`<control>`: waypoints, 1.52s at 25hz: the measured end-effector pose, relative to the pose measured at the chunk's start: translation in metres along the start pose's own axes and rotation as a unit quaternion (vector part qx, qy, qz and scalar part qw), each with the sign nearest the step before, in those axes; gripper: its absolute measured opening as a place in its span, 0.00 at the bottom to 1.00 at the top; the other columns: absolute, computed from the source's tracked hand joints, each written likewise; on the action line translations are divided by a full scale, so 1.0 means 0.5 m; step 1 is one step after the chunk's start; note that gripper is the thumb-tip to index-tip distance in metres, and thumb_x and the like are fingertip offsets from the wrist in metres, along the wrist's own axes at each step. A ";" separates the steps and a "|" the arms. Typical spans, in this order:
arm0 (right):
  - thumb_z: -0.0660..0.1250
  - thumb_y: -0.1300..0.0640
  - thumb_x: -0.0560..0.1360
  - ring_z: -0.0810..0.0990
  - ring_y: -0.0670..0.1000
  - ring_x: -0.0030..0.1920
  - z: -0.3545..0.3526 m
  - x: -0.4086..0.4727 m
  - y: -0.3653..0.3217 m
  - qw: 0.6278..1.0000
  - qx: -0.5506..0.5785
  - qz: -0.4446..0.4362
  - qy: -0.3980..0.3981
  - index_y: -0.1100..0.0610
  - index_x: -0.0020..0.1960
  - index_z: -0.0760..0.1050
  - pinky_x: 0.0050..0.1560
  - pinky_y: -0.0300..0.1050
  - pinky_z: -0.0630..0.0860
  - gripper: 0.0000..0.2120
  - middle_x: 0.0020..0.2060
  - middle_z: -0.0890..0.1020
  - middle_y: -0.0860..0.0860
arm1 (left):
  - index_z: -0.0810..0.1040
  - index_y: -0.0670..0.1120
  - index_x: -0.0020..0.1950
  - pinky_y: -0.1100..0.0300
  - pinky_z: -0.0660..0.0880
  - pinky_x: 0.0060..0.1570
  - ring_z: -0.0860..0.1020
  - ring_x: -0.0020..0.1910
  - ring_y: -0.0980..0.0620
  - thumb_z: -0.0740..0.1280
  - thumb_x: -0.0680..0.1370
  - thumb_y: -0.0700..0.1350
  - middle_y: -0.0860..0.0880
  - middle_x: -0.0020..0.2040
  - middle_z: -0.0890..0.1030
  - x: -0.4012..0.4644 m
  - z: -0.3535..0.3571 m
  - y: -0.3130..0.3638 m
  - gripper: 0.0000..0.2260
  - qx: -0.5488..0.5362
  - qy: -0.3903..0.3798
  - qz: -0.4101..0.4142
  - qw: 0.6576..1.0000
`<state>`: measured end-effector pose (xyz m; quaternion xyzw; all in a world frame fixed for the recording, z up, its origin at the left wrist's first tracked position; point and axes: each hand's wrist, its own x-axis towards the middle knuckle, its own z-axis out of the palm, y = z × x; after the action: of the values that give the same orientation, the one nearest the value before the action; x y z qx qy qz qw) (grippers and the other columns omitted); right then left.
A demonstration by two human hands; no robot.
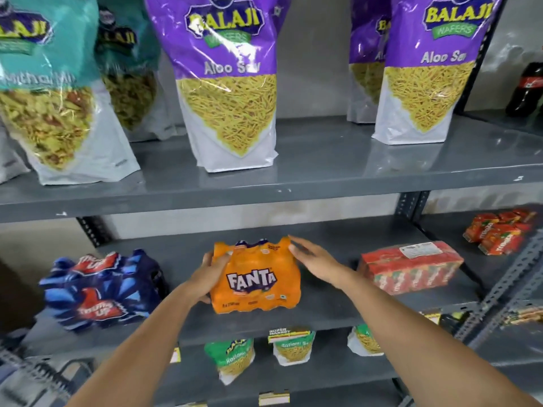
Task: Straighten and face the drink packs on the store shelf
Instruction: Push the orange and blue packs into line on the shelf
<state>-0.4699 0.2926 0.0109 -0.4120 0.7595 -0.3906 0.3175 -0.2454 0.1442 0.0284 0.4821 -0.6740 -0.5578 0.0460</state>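
Observation:
An orange Fanta pack [255, 277] lies in the middle of the grey middle shelf [323, 306], its logo facing me. My left hand [210, 274] grips its left side, fingers wrapped around the edge. My right hand [311, 257] rests flat against the pack's upper right corner, fingers extended. A blue Thums Up pack [102, 289] sits to the left, turned at an angle. A red juice-carton pack [411, 267] lies to the right, and a smaller red carton pack [499, 235] sits further back right.
Large Balaji snack bags [232, 83] stand on the upper shelf [293, 183]. A cola bottle [527, 86] stands at the far right. Small snack pouches [235, 358] fill the lower shelf. A slotted metal upright [505, 289] rises at the right.

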 end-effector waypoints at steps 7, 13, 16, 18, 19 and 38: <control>0.61 0.29 0.71 0.82 0.50 0.55 -0.005 -0.037 0.032 0.998 0.048 0.046 0.019 0.47 0.65 0.74 0.54 0.45 0.80 0.31 0.56 0.82 0.47 | 0.48 0.57 0.75 0.38 0.73 0.57 0.76 0.57 0.42 0.55 0.76 0.67 0.49 0.58 0.75 0.022 0.025 0.011 0.33 -0.015 -0.047 0.002 0.999; 0.65 0.30 0.70 0.82 0.50 0.52 -0.075 -0.060 0.073 0.995 0.000 0.059 0.085 0.46 0.64 0.71 0.52 0.51 0.83 0.29 0.54 0.81 0.49 | 0.48 0.58 0.75 0.35 0.74 0.59 0.76 0.62 0.37 0.54 0.74 0.70 0.44 0.66 0.75 0.031 0.121 0.031 0.33 -0.001 -0.036 0.027 0.999; 0.66 0.37 0.74 0.82 0.49 0.48 -0.094 -0.079 0.079 0.994 0.020 0.065 0.090 0.45 0.61 0.69 0.50 0.49 0.83 0.20 0.46 0.81 0.45 | 0.49 0.59 0.75 0.34 0.75 0.58 0.76 0.64 0.36 0.52 0.74 0.71 0.43 0.68 0.74 0.032 0.154 0.035 0.34 0.024 -0.020 0.039 0.999; 0.66 0.37 0.75 0.82 0.50 0.49 -0.101 -0.085 0.085 0.992 0.029 0.068 0.099 0.46 0.62 0.69 0.49 0.48 0.83 0.21 0.46 0.81 0.46 | 0.49 0.58 0.75 0.34 0.75 0.57 0.75 0.64 0.36 0.52 0.74 0.71 0.43 0.69 0.74 0.028 0.168 0.039 0.33 0.031 -0.017 0.044 0.998; 0.66 0.37 0.74 0.83 0.51 0.50 -0.102 -0.087 0.089 0.992 0.031 0.071 0.102 0.46 0.63 0.69 0.49 0.49 0.83 0.22 0.46 0.82 0.46 | 0.50 0.57 0.75 0.35 0.76 0.57 0.75 0.64 0.36 0.52 0.74 0.70 0.43 0.68 0.74 0.026 0.172 0.039 0.33 0.032 -0.014 0.048 0.998; 0.50 0.30 0.76 0.58 0.59 0.77 0.253 0.072 -0.178 0.880 -0.471 -0.038 0.042 0.47 0.72 0.69 0.73 0.71 0.45 0.32 0.74 0.68 0.55 | 0.76 0.34 0.62 0.43 0.68 0.65 0.75 0.61 0.32 0.64 0.78 0.40 0.32 0.62 0.76 -0.034 -0.419 -0.181 0.15 0.318 0.399 0.208 0.835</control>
<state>-0.3511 0.1878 0.0188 -0.5245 0.8504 -0.0152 0.0384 -0.0567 0.0157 0.0427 0.4992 -0.8218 -0.0500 0.2700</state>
